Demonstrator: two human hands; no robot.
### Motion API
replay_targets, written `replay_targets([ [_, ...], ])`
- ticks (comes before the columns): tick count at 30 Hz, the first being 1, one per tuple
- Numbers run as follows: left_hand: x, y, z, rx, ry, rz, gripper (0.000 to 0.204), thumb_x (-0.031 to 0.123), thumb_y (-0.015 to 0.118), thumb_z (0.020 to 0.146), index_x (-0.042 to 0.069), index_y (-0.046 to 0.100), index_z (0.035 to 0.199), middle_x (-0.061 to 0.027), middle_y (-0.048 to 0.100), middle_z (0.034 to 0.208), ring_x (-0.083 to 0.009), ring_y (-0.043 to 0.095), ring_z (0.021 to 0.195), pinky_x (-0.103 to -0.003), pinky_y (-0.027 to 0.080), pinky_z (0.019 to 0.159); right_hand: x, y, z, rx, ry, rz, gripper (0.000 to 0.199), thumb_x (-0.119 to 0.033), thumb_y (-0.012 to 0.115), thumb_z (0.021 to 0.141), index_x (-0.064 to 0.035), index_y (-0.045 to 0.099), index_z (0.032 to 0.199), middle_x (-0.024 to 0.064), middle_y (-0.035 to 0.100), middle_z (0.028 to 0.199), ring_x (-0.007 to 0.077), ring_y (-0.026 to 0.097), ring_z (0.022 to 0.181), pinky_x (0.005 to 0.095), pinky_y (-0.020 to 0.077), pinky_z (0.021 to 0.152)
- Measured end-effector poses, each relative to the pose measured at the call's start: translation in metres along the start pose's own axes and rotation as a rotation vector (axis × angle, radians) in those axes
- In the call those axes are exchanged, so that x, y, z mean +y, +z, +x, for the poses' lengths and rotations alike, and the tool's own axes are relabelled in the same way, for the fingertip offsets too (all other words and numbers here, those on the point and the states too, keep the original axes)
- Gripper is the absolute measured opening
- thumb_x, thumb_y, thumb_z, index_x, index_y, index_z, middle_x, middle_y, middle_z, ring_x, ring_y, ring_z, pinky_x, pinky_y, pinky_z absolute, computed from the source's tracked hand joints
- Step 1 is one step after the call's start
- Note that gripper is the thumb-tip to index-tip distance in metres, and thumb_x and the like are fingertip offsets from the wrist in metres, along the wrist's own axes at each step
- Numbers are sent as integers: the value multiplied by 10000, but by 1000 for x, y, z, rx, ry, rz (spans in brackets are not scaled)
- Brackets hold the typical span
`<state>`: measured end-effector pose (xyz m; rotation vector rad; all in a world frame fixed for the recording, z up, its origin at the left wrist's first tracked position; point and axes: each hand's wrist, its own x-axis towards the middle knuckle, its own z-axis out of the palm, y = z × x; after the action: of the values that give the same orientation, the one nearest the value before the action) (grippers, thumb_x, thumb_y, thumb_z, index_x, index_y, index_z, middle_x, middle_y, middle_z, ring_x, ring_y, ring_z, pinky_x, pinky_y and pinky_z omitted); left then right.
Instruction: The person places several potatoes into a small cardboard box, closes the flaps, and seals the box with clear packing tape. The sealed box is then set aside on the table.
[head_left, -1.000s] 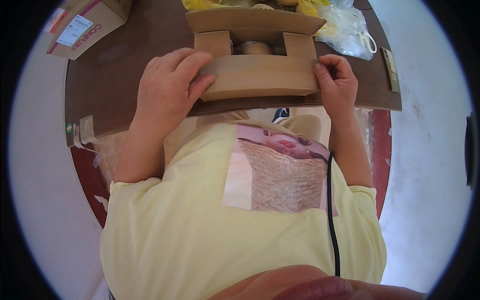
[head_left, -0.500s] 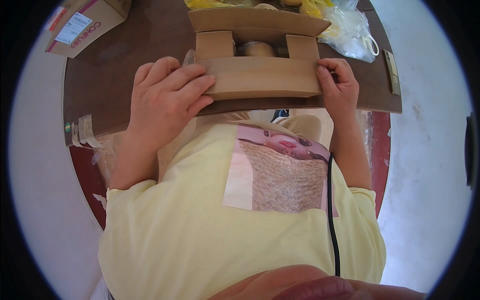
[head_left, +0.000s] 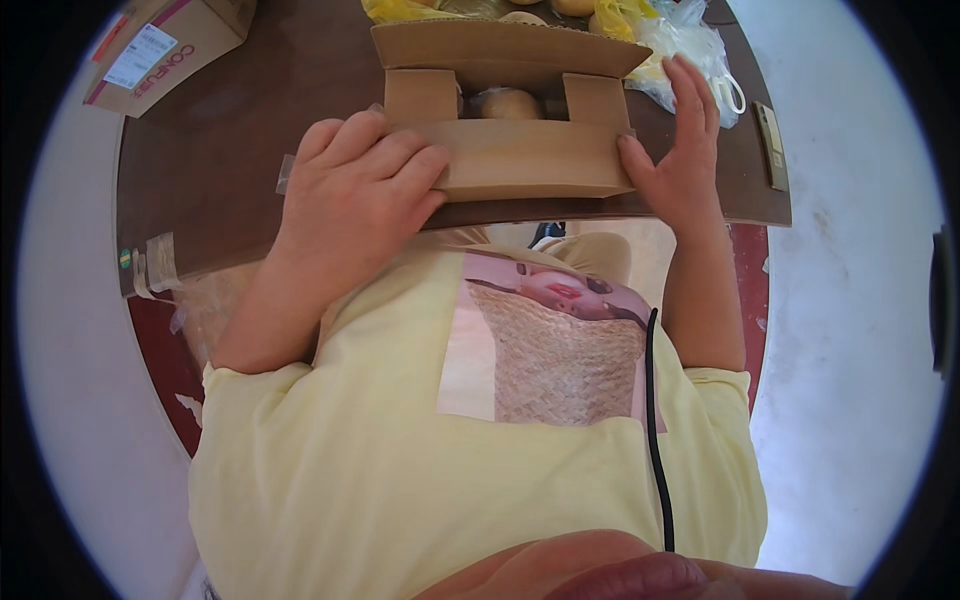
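Note:
A long brown cardboard box (head_left: 530, 160) lies near the table's front edge with its back flap raised and its two end flaps folded inward. Through the gap in its top a round tan object (head_left: 506, 103) shows, partly wrapped in clear plastic. My left hand (head_left: 362, 185) is closed over the box's front left corner, its fingers curled and the thumb toward the front. Beside that hand, a bit of clear film (head_left: 285, 174) sticks out to the left. At the right end, my right hand (head_left: 680, 150) is open, fingers stretched upward and thumb against the box's corner.
Behind the box lie yellow plastic bags (head_left: 430, 10) with round tan things. A clear plastic bag (head_left: 690, 50) with a white loop is at the back right. A phone-like flat object (head_left: 771, 147) rests at the table's right edge. A larger carton (head_left: 170, 50) stands back left.
My right hand has gone from pinching the box's right end to spread fingers. The left hand has slid rightward along the front and curled more; clear film now shows beside it.

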<state>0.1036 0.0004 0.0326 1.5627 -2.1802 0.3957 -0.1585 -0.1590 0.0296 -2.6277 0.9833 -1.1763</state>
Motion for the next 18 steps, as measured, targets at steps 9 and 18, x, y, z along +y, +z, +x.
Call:
replay_targets([
  [9,0,7,-5,85,-45,-12,361,337,769,680,159,645,970,7,591,1052,-218,533,1026,-388,381,871,6,3,-3,-150,-51,-7,481,-7,631,720,-100,631,1192,122,556,1178,325,501,1113,396,426,969],
  [18,-2,8,2,47,-89,-10,395,324,763,714,121,659,1036,-31,624,1223,-264,537,1108,-406,359,940,5,6,-8,-125,-102,-31,294,1,626,749,-73,707,1023,93,632,1015,296,574,1000,388,454,906],
])
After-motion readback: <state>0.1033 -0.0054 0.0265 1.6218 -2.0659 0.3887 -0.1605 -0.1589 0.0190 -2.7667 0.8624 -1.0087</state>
